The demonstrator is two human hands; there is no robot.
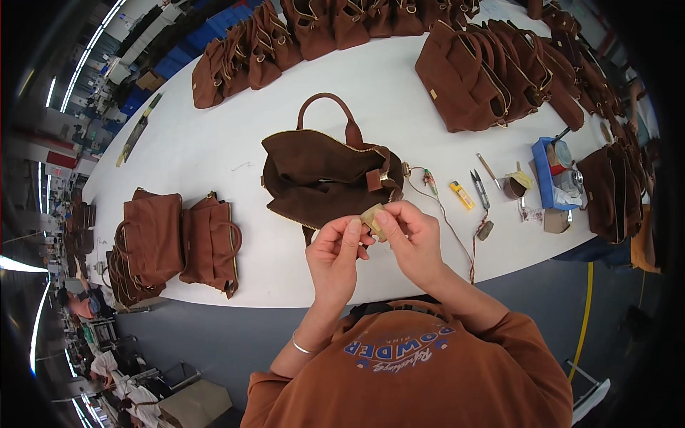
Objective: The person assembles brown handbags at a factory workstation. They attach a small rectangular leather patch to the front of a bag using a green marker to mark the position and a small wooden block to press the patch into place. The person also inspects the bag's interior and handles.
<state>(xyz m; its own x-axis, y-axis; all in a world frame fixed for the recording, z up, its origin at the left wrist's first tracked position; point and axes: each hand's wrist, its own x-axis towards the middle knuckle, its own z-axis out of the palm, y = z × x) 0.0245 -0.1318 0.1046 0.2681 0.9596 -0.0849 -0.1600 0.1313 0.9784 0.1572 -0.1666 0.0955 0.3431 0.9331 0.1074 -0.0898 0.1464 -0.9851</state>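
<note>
Close above the bench [214,143] edge, our left hand [335,250] and right hand [417,239] pinch a small tan patch [372,217] between closed fingers [352,232]. Just beyond lies the open brown handbag [321,175]; farther right, small scissors [478,187] and a blue tray [542,175].

white table [214,153] | brown handbags [321,175] | thread snips [479,188] | blue tray [544,178] | yellow cutter [462,195]
</note>
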